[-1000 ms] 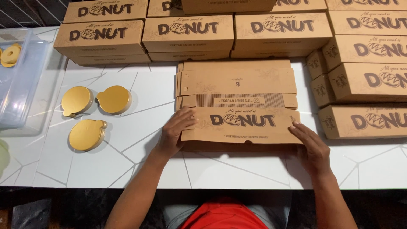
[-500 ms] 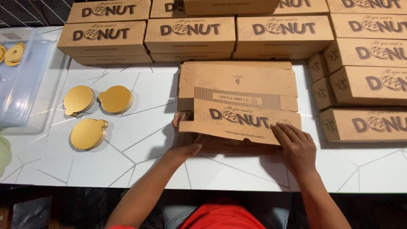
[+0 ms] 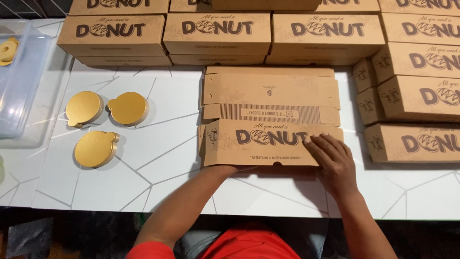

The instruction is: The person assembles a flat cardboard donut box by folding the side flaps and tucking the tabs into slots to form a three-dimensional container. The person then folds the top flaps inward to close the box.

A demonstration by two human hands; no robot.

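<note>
A flat, partly folded brown cardboard box (image 3: 270,91) lies on the white table (image 3: 158,163) in front of me. Its front panel (image 3: 258,139), printed with dark lettering, is raised and tipped towards me. My left hand (image 3: 221,169) reaches under this panel from the near side; only the wrist shows and the fingers are hidden. My right hand (image 3: 333,160) lies flat on the panel's right end, fingers stretched out on the cardboard.
Finished brown boxes are stacked along the back (image 3: 215,31) and down the right side (image 3: 421,96). Three round gold cake boards (image 3: 84,108) (image 3: 128,108) (image 3: 96,148) lie to the left. A clear plastic tub (image 3: 21,81) stands at the far left.
The front panel has been lifted off the table and folded up. My left hand slid from its left edge to underneath it, and my right hand moved up onto its face.
</note>
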